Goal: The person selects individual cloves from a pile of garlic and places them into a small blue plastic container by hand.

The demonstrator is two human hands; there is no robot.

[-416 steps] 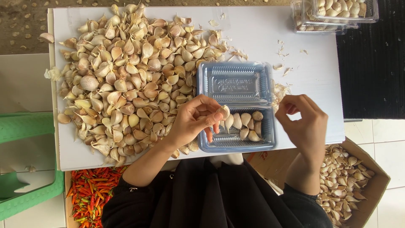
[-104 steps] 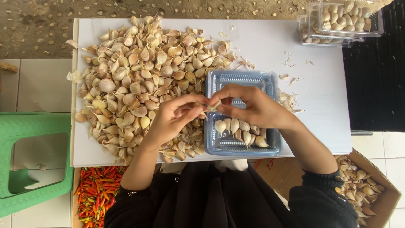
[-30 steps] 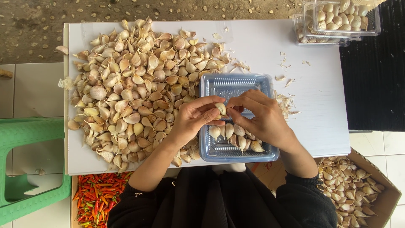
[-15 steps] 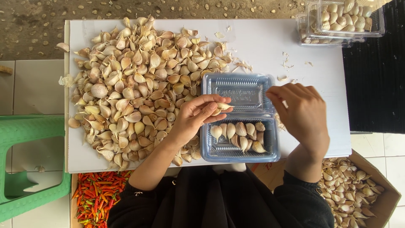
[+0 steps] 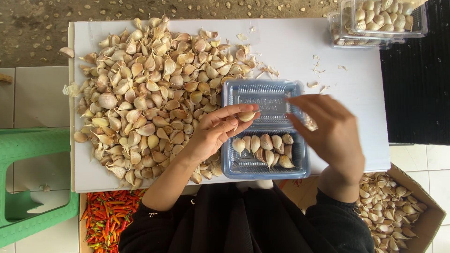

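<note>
Since half a second ago the right hand [image 5: 330, 136] has drifted further right of the tray [image 5: 265, 129], fingers loose and spread, holding nothing. The left hand [image 5: 218, 131] has kept its place at the tray's left rim, pinching one clove [image 5: 247, 115] over the open lid. Nearest the person, a row of cloves [image 5: 265, 147] lies in the tray's lower half; the clear ribbed plastic is bare above them. Left of the tray, the papery garlic pile [image 5: 150, 93] crowds up to its edge. Right of the tray, the smooth white table [image 5: 356, 93] lies open to its edge. Beyond the tray, filled trays [image 5: 379, 21] stand at the table's far corner.
</note>
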